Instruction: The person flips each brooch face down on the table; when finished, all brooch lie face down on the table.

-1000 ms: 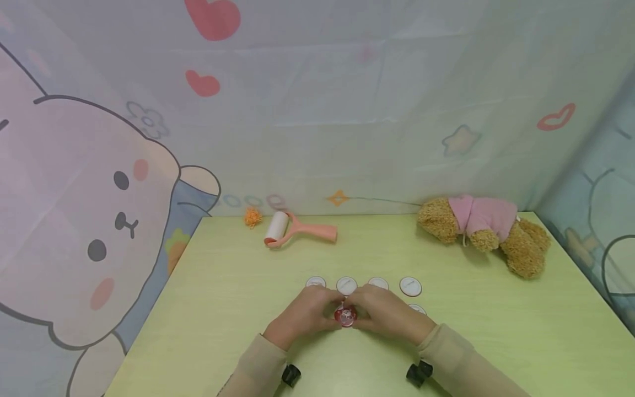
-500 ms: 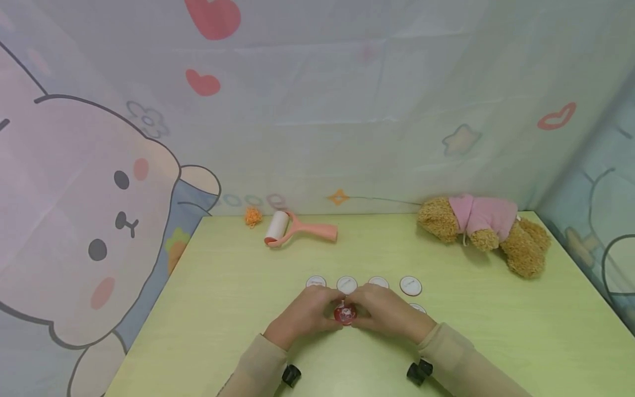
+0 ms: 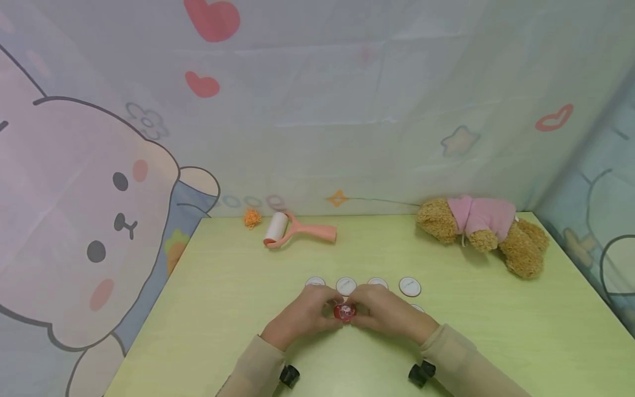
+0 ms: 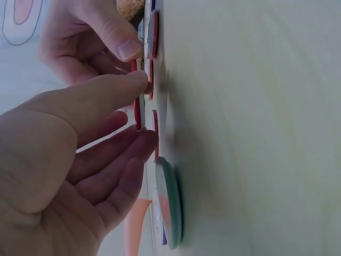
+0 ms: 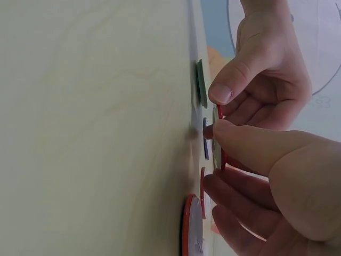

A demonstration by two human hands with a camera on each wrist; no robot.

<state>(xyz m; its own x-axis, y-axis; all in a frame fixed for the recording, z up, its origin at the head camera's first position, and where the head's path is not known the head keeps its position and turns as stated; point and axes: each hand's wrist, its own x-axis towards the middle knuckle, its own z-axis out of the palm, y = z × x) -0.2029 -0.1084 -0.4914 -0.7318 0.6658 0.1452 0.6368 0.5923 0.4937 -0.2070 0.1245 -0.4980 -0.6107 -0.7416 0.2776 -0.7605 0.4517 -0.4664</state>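
A small round red disc [image 3: 345,312] with a pale picture on its face is held between my two hands in the head view. My left hand [image 3: 307,313] pinches its left side between thumb and fingers. Opposite, my right hand [image 3: 389,314] pinches the right side. In the left wrist view the thin disc [image 4: 139,112] appears edge-on, red on one side and pale on the other. It is raised a little off the table, as the right wrist view also shows, with the fingertips of both hands close together around the disc [image 5: 218,144].
White-faced discs [image 3: 345,286] lie in a row just beyond my hands; another disc [image 3: 418,307] is partly hidden by my right hand. Farther back are an orange tangled ball [image 3: 252,218], a lint roller [image 3: 300,230] and a teddy bear [image 3: 483,220]. A patterned cloth [image 3: 317,121] hangs behind the table.
Between my fingers the red disc has tilted, so its face looks flatter and sits slightly farther from me. My hands have stayed nearly in place.
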